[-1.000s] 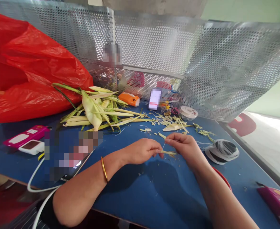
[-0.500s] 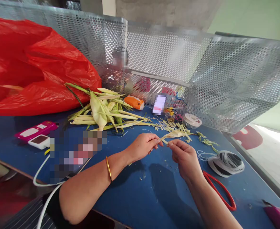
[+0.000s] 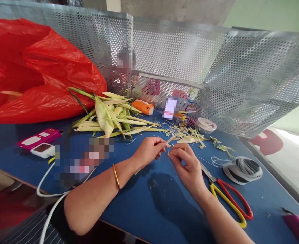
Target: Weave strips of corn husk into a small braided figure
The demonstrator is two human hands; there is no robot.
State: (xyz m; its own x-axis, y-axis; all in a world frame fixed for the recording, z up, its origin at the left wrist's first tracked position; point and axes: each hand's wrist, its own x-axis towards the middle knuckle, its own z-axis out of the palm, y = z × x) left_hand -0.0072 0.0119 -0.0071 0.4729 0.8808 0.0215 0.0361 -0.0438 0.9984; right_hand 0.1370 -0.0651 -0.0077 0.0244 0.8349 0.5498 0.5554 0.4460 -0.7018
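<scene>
My left hand [image 3: 149,149] and my right hand [image 3: 186,166] meet over the middle of the blue table [image 3: 144,200]. Both pinch a thin pale leaf strip [image 3: 170,139] between thumb and fingertips, and the strip runs up and away from them. A gold bangle [image 3: 116,176] sits on my left wrist. Behind the hands lies a pile of green and pale palm leaves [image 3: 108,117]. Cut leaf scraps [image 3: 190,135] are scattered just beyond the fingers.
Red and yellow scissors [image 3: 228,196] lie right of my right wrist, by a spool of clear line [image 3: 242,168]. A red plastic bag [image 3: 34,71] fills the left. A perforated metal screen [image 3: 190,61] closes the back. Pink devices [image 3: 37,138], a white cable [image 3: 43,183] and an orange box [image 3: 144,106] lie about.
My hands have drawn closer together and shifted slightly left. The right forearm moved off the scissors, which now show in full. The view tilted a little.
</scene>
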